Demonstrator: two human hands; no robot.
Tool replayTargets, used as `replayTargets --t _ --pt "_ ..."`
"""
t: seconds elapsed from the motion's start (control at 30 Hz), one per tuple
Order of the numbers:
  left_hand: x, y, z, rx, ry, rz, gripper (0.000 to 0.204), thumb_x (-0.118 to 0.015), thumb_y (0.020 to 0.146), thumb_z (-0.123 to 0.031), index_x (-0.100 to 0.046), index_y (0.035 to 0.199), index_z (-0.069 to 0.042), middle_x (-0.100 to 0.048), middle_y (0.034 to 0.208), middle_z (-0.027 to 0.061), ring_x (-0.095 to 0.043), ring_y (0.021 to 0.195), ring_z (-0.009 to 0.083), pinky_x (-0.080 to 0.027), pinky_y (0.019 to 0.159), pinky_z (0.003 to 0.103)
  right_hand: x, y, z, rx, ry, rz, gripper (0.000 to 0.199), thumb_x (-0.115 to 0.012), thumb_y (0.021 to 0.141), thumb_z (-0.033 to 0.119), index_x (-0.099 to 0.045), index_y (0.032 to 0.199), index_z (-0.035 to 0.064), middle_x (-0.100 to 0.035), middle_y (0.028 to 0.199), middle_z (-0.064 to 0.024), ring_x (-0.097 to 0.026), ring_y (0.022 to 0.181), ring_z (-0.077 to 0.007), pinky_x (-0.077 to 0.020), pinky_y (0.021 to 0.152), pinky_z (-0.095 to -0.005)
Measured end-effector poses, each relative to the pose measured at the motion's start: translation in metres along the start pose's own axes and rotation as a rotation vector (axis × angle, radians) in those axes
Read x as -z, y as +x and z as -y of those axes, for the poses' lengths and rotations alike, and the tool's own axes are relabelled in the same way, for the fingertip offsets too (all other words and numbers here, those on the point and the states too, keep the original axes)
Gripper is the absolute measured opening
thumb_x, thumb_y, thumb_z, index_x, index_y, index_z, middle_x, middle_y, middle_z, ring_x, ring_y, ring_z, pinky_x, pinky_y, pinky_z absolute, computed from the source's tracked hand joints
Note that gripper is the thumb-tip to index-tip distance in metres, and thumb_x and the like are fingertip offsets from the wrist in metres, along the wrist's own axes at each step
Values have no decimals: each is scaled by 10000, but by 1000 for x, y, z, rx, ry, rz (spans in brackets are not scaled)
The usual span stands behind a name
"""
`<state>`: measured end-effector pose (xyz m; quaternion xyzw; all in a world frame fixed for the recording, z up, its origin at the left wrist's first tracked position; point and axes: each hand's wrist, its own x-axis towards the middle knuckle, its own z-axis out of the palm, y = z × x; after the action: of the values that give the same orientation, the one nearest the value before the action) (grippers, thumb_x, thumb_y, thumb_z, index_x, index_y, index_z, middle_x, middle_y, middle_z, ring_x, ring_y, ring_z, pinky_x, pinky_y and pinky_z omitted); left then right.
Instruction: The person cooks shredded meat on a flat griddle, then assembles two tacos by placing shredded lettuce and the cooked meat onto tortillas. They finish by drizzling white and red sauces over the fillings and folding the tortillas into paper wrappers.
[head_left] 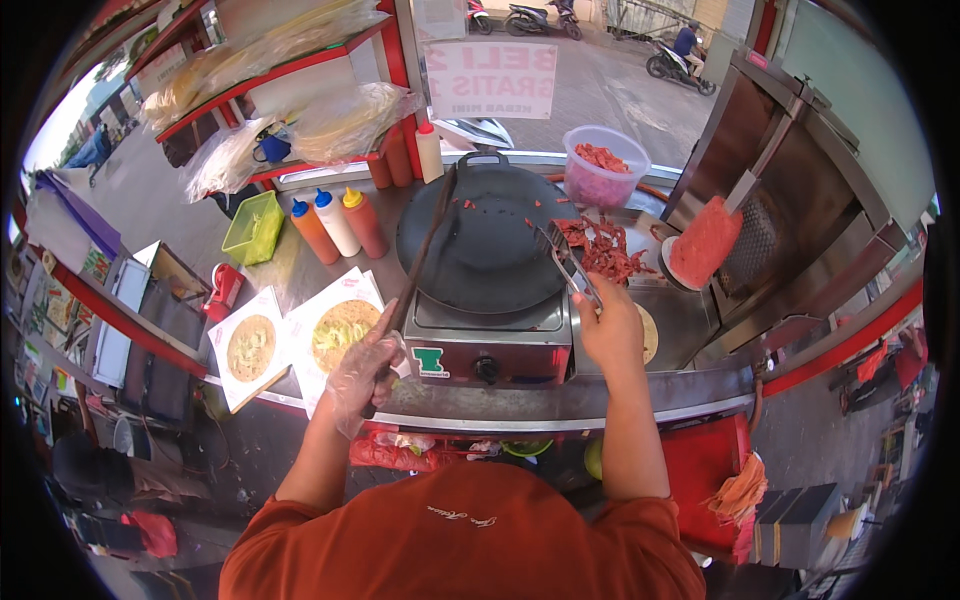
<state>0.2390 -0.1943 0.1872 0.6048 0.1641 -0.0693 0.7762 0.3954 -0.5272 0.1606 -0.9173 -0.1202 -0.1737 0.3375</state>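
two hands closed: right hand point(610, 325) grips metal tongs point(568, 262) over red shredded meat point(603, 250); gloved left hand point(375, 360) holds a long dark stick point(425, 245); strands could slip off the tabletop point(560, 405).

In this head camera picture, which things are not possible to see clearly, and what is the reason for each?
- Right hand: the fingers fold around the tongs, so the grip is hidden.
- Left hand: a clear plastic glove blurs the fingers on the long dark stick.
- Flatbread beside the stove: mostly hidden behind the right hand.
- Tub of red meat: pieces too small to count.
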Motion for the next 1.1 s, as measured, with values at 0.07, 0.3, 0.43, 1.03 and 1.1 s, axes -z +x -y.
replayTargets --t 0.07,0.3,0.43,1.03,1.1 --pt "15 3 -5 51 -3 -4 706 -569 1097 -307 -252 1720 -212 -507 910 -39 -365 538 35 -306 449 189 -4 1 13 38 -36 -63 427 -714 997 309 -673 1330 45 -707 1031 -180 -711 945 -377 -548 820 -505" --pt "29 -2 -6 11 -245 95 740 -640 1061 -326 -295 1703 -195 -513 934 -33 -381 546 16 -294 439 155 -53 72 52 36 -152 47 392 -708 993 299 -696 1283 35 -729 1109 -221 -699 1050 -440 -546 900 -530" --pt "41 -11 -7 -42 -241 60 760 -653 1051 -340 -296 1702 -178 -509 934 -31 -380 536 17 -298 432 149 -84 87 72 125 -348 164 345 -697 997 312 -705 1192 27 -722 1078 -203 -725 985 -435 -574 847 -529" --pt "-9 -7 39 59 -82 228 745 -578 1079 -326 -235 1721 -169 -490 920 -25 -373 535 51 -331 431 198 -22 92 6 -45 -373 -6 396 -700 990 333 -696 1315 107 -717 1178 -185 -712 1066 -427 -572 882 -547" --pt "-22 -8 40 88 -106 262 742 -578 1080 -326 -237 1720 -171 -490 923 -28 -374 549 42 -329 437 189 -22 103 2 -75 -376 -82 388 -691 993 339 -711 1300 104 -725 1163 -180 -710 1082 -413 -572 901 -530"
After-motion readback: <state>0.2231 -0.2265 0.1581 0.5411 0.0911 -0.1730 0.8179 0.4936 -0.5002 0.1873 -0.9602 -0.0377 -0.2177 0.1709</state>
